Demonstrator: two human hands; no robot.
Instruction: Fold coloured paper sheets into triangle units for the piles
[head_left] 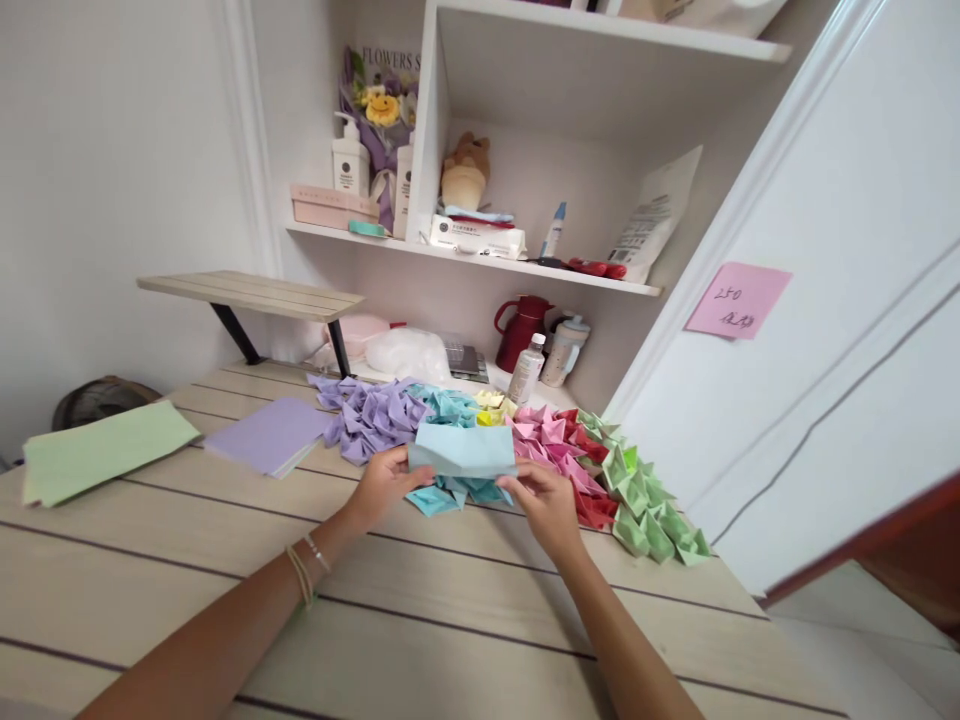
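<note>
A light wooden table (420, 620) fills the lower view; at nine o'clock lies a green paper stack (105, 450), and toward ten o'clock a purple paper stack (271, 434); across the middle runs a band of folded paper shapes, with purple folded pieces (371, 415) to the left, pink and red folded pieces (570, 460) right of centre, and green folded pieces (645, 505) at three o'clock; behind them, toward one o'clock, stand a red jug (521, 328), a small clear bottle (527, 370) just beside it, and a grey-lidded cup (566, 350); at twelve o'clock a white shelf (480, 262) carries a pump bottle (349, 160) and a plush toy (465, 172); a pink sticky note (739, 300) sits on the wall at two o'clock.
</note>
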